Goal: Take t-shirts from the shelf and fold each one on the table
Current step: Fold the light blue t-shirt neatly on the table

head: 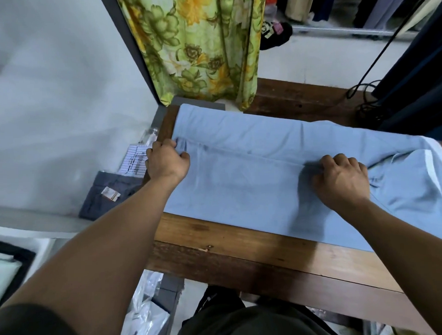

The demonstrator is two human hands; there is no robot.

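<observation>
Along the fold running across the middle of the bench, both hands hold the cloth. The left hand (167, 160), at the bench's left edge, pinches the t-shirt (253, 186) at the end of its folded edge with curled fingers and thumb. The right hand (342, 181), nearer the right end, has its fingers curled into a bunched pleat on the same line. Gripping both ends seems meant to keep the crease taut and straight for the next fold. Pale blue and soft-looking, the t-shirt lies flat in a long band, with white trim at its right end. Under it, the bench (243, 245) is dark, grained wood with a paler plank along its near edge.
</observation>
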